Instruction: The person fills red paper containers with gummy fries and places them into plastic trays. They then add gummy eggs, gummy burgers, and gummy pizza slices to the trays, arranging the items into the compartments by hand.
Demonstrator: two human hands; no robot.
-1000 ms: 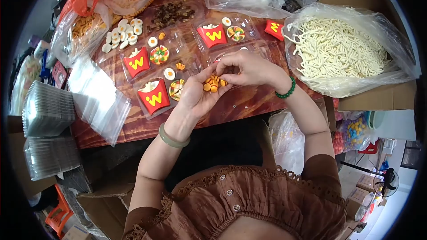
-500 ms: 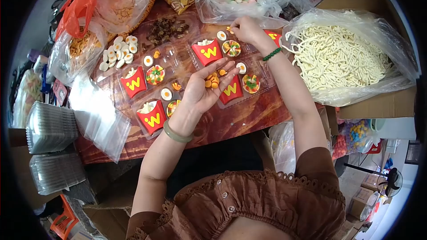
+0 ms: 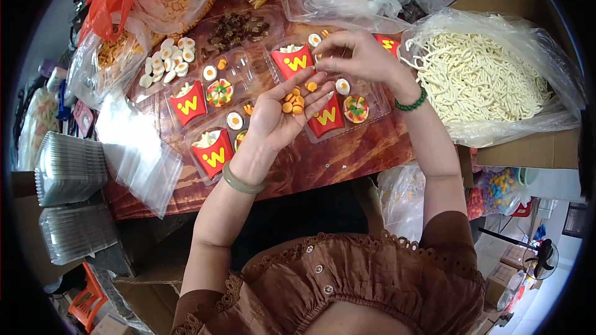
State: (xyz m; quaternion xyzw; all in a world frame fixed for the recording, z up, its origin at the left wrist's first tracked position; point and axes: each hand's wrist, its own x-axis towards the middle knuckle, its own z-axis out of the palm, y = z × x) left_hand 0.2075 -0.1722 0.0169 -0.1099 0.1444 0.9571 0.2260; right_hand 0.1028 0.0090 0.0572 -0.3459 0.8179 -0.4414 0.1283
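My left hand [image 3: 273, 118] is palm up and slightly cupped, holding several small orange burger-shaped gummy candies [image 3: 293, 103]. Just above its fingertips hovers my right hand [image 3: 357, 56], thumb and fingers apart, with nothing visible between them. It partly covers a clear compartmented tray [image 3: 379, 104]. Under and beside my hands, trays hold red fries cartons [image 3: 292, 61] marked with a yellow letter, halved-egg gummies [image 3: 343, 86] and round pizza gummies [image 3: 356, 109]. At the left, another tray has a fries carton [image 3: 187, 104], an egg gummy [image 3: 210, 72], a pizza gummy [image 3: 219, 93] and an orange candy [image 3: 222, 63].
A bag of pale stick-shaped candies [image 3: 484, 80] lies in a cardboard box [image 3: 540, 149] at the right. Egg gummies [image 3: 167, 62] and dark brown pieces [image 3: 239, 31] lie at the back. Stacked clear trays [image 3: 71, 170] stand left, beside plastic sleeves [image 3: 139, 155].
My right hand has pulled back from the far tray towards my left palm, its fingers now apart. An orange candy lies beside the far egg gummy. My left hand stays nearly in place.
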